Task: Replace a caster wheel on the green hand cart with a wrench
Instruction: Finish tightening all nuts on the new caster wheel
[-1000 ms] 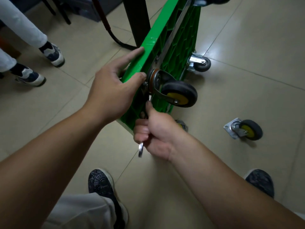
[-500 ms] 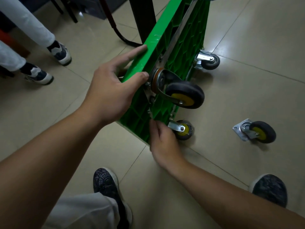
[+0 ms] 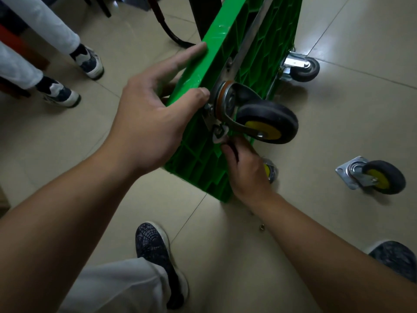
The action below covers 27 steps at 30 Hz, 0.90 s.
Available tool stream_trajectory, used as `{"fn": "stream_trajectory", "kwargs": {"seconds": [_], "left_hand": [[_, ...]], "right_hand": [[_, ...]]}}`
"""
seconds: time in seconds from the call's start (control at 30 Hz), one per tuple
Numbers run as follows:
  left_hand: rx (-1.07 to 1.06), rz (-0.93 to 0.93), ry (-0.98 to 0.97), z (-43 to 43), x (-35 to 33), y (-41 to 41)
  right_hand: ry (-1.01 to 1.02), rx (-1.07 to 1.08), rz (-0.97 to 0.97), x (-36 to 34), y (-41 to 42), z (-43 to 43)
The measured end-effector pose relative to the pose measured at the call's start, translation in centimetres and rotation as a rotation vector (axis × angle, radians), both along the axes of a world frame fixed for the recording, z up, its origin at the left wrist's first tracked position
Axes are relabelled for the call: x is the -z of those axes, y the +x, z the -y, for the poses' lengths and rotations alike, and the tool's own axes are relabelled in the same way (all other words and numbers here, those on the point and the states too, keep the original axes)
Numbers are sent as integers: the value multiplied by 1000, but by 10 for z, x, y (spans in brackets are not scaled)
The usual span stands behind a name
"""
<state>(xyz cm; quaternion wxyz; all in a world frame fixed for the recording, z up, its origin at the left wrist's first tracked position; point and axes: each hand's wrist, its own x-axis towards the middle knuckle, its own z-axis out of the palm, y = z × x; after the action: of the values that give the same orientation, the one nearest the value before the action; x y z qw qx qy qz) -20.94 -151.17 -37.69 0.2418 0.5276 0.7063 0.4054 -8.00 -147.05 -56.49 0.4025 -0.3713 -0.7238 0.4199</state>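
Gripping cart, left hand, wrench, right hand

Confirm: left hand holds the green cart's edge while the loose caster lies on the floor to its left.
Not quite: the head view shows the loose caster lying right of the green cart. The left hand does hold its edge.

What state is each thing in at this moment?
green hand cart: tipped on its edge, underside showing.
caster wheel: on the cart's underside, off the floor.
wrench: head at the caster plate's lower bolt.
left hand: grips the cart's edge.
right hand: holds the wrench.
loose caster: lying on the floor, detached.
nut: loose on the floor.
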Motion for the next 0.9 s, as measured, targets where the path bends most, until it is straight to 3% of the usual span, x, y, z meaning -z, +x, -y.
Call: {"fn": "stream_trajectory", "kwargs": {"seconds": [0.2,0.4,0.53,0.67,0.8,0.9], "left_hand": [[10,9,-14,0,0,-1],[-14,-17,-5,-1,1,0],[-30,-32,3,0,0,3],[-31,-35,-8,3,-3,8],[-32,-29,-16,3,-6,6],[-30,-24,-16,2,-6,7]], "right_hand": [[-60,-96,19,-1,-7,-6],[-500,-99,-103,-39,-11,30],[-1135,-147,-325,-93,-13,44],[-1246,-153,-457,-109,-10,44],[-1181,-168,-358,-95,-7,69],[-719,-28,-44,-56,6,85]]}}
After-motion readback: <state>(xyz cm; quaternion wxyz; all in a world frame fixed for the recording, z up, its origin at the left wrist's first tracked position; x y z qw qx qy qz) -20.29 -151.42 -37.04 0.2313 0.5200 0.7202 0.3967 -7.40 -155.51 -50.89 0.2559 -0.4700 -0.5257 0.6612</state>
